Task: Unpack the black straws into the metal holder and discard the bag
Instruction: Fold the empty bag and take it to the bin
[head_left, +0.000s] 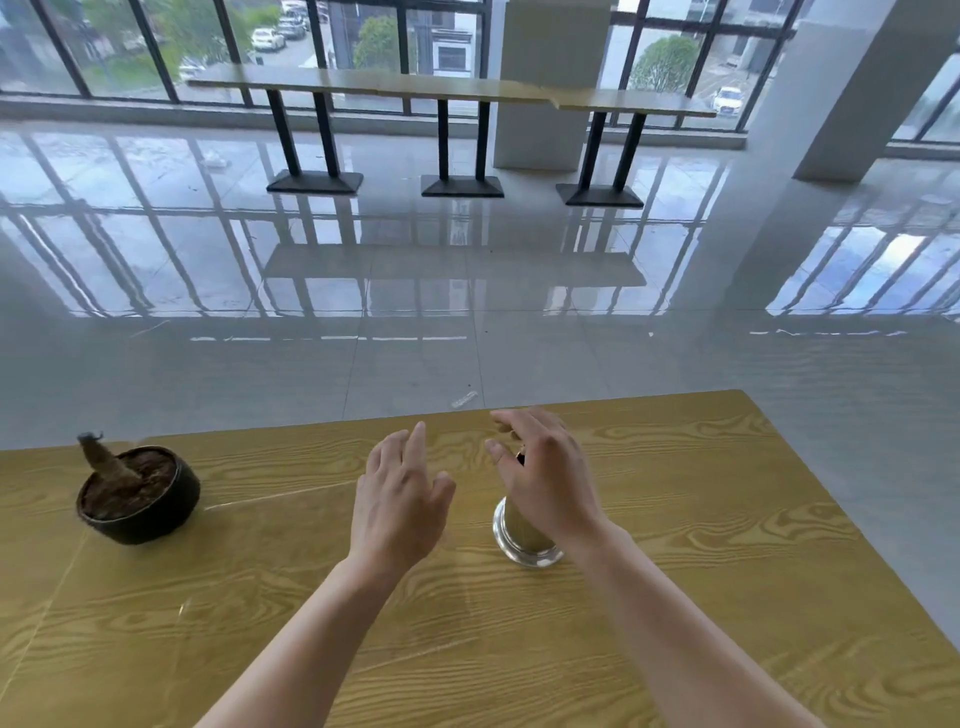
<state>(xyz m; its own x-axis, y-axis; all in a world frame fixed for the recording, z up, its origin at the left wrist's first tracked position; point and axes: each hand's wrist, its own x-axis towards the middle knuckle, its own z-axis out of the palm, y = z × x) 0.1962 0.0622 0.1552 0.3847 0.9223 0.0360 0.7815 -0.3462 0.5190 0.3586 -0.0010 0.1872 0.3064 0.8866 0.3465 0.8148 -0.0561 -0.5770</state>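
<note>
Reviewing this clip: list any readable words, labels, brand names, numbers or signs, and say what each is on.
None can be read.
The metal holder shows no label; the right hand covers its top.
The dark pot and the wooden table carry no print.
The parked cars outside the windows are too small and blurred to show plates.
</note>
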